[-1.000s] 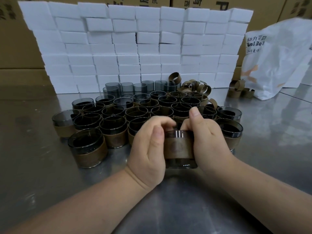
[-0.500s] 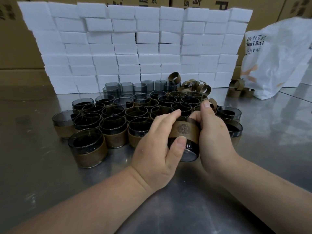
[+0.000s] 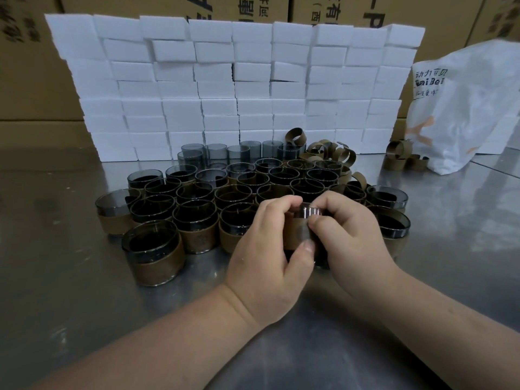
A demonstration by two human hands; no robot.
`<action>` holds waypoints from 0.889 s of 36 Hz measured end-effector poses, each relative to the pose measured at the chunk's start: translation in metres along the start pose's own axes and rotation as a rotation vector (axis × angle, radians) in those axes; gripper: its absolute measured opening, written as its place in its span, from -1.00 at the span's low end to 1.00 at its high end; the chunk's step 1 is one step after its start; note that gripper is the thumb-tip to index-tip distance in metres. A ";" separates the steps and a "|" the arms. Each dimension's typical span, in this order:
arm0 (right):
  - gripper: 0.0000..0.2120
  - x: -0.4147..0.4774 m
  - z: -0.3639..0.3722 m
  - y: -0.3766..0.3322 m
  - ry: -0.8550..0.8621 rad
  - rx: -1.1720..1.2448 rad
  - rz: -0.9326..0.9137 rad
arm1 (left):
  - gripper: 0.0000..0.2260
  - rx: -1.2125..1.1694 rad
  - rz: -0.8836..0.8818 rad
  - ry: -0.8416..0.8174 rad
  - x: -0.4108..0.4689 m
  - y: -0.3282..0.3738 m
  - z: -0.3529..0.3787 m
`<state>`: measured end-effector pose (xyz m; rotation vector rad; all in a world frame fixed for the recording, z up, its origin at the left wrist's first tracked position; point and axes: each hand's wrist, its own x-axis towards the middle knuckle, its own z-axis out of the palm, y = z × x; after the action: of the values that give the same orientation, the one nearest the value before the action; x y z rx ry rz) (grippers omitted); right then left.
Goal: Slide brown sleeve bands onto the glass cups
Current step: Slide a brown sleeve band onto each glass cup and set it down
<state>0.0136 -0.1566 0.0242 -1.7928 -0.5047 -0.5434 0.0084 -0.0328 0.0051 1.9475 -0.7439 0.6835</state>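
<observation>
**Operator:** What do I have in my grip?

**Spotter:** Both your hands are curled tight round one glass cup [image 3: 308, 213]. Your left hand [image 3: 267, 249] wraps its near side with the thumb pressed on the brown sleeve band [image 3: 292, 235]. Your right hand [image 3: 351, 237] closes on the far side, fingertips at the band's edge. Only a strip of glass rim and a patch of band show between your fingers.

**Operator:** What has changed?

**Spotter:** Half a second ago you had the cup tipped with its base toward you and the band's emblem in plain view. Now it sits more upright and your fingers cover most of it. You hold it just above the steel table [image 3: 84, 305], right in front of the cluster.

**Operator:** So is the band on?

**Spotter:** It is round the glass. I judge you are seating or squaring it, so this cup looks nearly finished. I cannot tell whether its lower edge is level.

**Operator:** And beyond my hands?

**Spotter:** The sleeved cups [image 3: 153, 251] are packed rim to rim. Bare cups [image 3: 216, 153] wait at the back, with loose bands [image 3: 329, 153] heaped beside them, so plenty of work looks left. Behind them stand the white boxes [image 3: 225, 80], with a white bag [image 3: 464, 108] to your right.
</observation>
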 end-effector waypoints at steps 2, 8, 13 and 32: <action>-0.83 -0.001 0.000 0.000 -0.020 -0.074 -0.043 | -0.51 -0.019 -0.029 -0.005 0.000 0.000 0.000; -0.80 -0.002 -0.002 -0.002 -0.049 -0.205 -0.115 | -0.55 -0.024 -0.016 -0.014 0.001 -0.002 0.001; -0.81 0.000 -0.005 -0.004 -0.071 -0.284 -0.150 | -0.53 -0.014 -0.027 -0.011 0.002 -0.002 0.001; -0.75 0.127 0.014 -0.030 0.163 -0.065 0.055 | -0.43 0.181 -0.069 -0.064 0.004 -0.011 0.011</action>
<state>0.0995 -0.1268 0.1190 -1.8008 -0.3280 -0.6678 0.0205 -0.0389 -0.0026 2.1589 -0.6691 0.6685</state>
